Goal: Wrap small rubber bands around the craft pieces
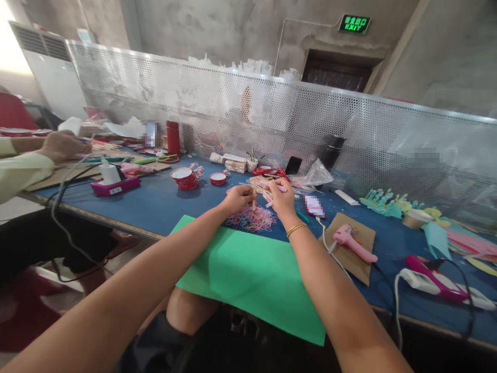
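My left hand (239, 199) is closed, pinching a thin pale strip (254, 196) that stands upright between the fingertips. My right hand (282, 196) is wrapped round a slim pink tool (275, 186); its exact kind is too small to make out. The hands are close together, with the strip between them. Just below lies a tangled heap of pink, purple and white thin strings (254, 219). A green sheet (252, 269) spreads from the table edge over my lap, under both forearms.
Red-rimmed round boxes (185, 180) stand left of centre. A pink glue gun (354, 243) rests on cardboard (351, 269) at right, its cord near a purple power strip (437, 280). At far left are a co-worker's hands (64, 147). A perforated metal screen (233, 109) borders the back.
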Motion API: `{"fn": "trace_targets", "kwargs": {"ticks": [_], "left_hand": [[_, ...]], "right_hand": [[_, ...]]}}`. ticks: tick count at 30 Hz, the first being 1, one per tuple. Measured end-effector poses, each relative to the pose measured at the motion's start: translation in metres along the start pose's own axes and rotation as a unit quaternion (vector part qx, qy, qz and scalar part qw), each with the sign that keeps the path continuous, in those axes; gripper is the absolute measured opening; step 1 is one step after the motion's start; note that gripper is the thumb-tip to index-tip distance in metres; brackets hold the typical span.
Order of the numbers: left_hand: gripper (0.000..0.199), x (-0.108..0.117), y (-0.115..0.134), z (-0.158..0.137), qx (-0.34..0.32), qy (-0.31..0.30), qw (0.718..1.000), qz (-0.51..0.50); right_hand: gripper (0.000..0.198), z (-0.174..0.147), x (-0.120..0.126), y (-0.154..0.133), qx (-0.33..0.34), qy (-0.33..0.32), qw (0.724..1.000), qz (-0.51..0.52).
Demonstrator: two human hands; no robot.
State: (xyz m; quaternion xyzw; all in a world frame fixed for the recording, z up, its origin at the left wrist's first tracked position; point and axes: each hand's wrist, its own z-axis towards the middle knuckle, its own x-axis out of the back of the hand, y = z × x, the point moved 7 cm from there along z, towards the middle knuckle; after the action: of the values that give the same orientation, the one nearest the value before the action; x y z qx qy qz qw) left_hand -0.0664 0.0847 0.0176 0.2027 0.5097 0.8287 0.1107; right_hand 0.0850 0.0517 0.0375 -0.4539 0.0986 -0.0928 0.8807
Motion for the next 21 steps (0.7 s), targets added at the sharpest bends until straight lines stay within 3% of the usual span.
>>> {"fn": "trace_targets", "kwargs": {"ticks": [6,12,17,21], "left_hand": [[0.032,-0.002,0.002,-0.001,0.002,-0.003,1.0,0.001],[0.032,-0.002,0.005,-0.001,0.003,-0.003,1.0,0.01],[0.031,-0.002,0.003,-0.001,0.003,-0.003,1.0,0.002],[0.029,-0.001,0.003,-0.001,0.004,-0.003,1.0,0.005]], "right_hand": [[0.027,0.001,0.0,0.0,0.018,-0.009,1.0,-0.014],[0.026,0.001,0.001,0.004,-0.016,-0.001,1.0,0.009],[0.028,-0.001,0.0,-0.008,0.028,-0.001,0.999,-0.017],[0.029,0.0,0.001,-0.005,0.007,-0.001,1.0,-0.018]]}}
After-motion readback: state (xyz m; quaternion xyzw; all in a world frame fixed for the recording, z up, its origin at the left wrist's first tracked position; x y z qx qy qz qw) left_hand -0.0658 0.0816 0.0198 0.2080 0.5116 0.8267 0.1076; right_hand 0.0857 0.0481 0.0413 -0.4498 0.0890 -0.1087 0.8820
